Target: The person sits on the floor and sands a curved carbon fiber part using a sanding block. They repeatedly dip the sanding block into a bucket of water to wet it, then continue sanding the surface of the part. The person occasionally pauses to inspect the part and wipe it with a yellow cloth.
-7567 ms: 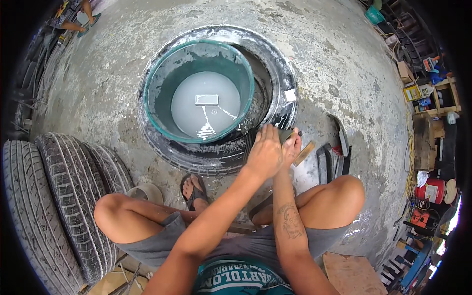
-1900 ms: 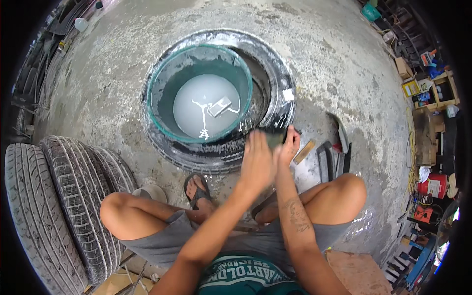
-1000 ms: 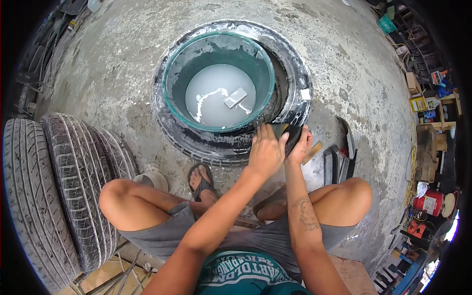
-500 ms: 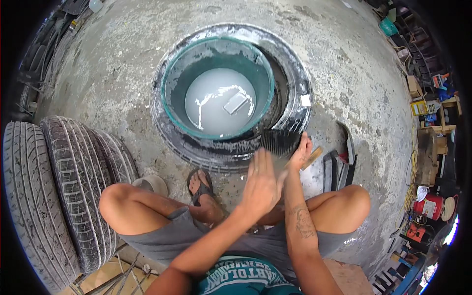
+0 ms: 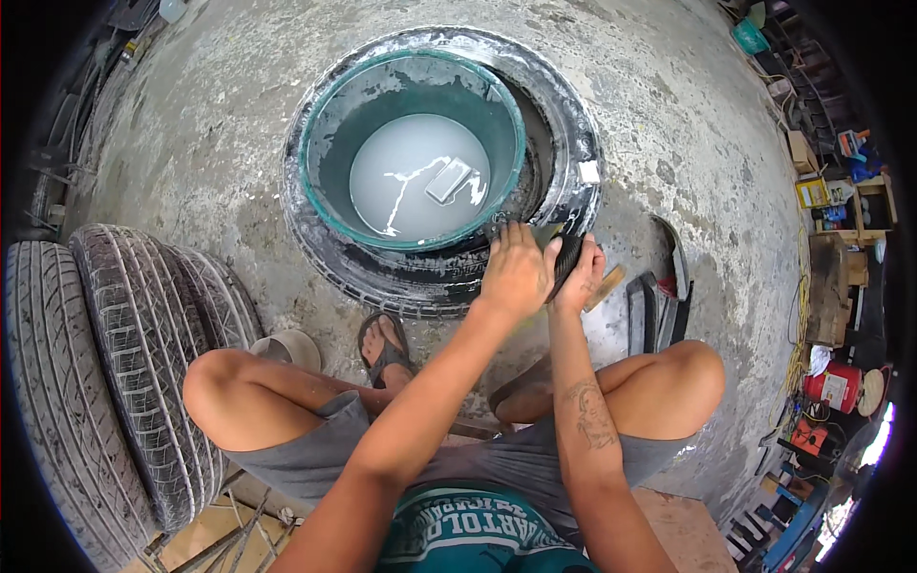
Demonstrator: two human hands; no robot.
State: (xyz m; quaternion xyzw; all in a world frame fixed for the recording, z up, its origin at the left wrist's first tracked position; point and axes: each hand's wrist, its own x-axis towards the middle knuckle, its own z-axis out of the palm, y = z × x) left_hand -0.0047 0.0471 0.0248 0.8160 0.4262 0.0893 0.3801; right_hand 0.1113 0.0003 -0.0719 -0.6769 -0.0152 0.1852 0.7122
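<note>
A black curved piece with a finely ribbed surface (image 5: 570, 252) is tilted on edge between my hands, over the near right side of a tyre lying flat. My right hand (image 5: 581, 277) grips its right side, fingers wrapped round the edge. My left hand (image 5: 516, 272) is closed at its left side, the thumb against the piece and the fingers pressed together. A small olive-coloured patch (image 5: 546, 232) shows between the hands; what it is I cannot tell. Beyond, a green tub (image 5: 310, 181) of cloudy water rests on the tyre (image 5: 382, 286). A pale rectangular block (image 5: 447, 180) shows in the water.
Several used tyres (image 5: 124, 353) stand upright at the left, near a pale round container (image 5: 298, 350). Right of my hands are a wooden-handled brush or stick (image 5: 606, 286) and black curved parts (image 5: 650, 315). Tools, boxes and a red container (image 5: 831, 390) line the right side.
The black piece has turned from facing up to standing on edge. My left hand, blurred over its near edge before, has moved forward against it. My right hand keeps its grip.
</note>
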